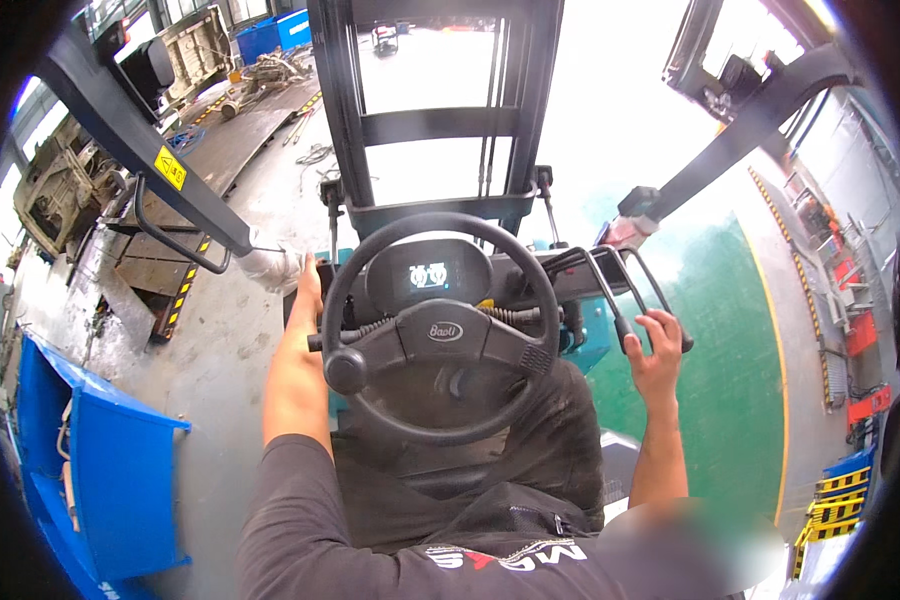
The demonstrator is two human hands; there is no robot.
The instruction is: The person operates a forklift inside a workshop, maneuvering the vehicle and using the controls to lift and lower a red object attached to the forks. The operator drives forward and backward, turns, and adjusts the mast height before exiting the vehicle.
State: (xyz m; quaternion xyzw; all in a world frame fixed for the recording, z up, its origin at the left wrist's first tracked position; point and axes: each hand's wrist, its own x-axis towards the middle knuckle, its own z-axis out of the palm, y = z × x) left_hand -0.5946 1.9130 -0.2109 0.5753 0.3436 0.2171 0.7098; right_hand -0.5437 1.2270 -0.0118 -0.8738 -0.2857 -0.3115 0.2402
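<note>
Right hand (658,352) curls round stiff, thin control levers (610,290) at three o'clock; left hand (308,290) grips the rigid steering wheel (440,330) rim at nine

Bright daylight, blown-out glare ahead; fisheye bend, dark rim.

Head camera looking down and forward from a forklift seat

The single fisheye view is sitting at the person's head, facing down over the lap and ahead through the mast (435,110) at top centre. It is hanging close above the steering wheel (440,325) at mid-frame, with forearms coming in from the lower edge. Straight edges are bending toward the dark rim; floor is filling both sides.
</note>
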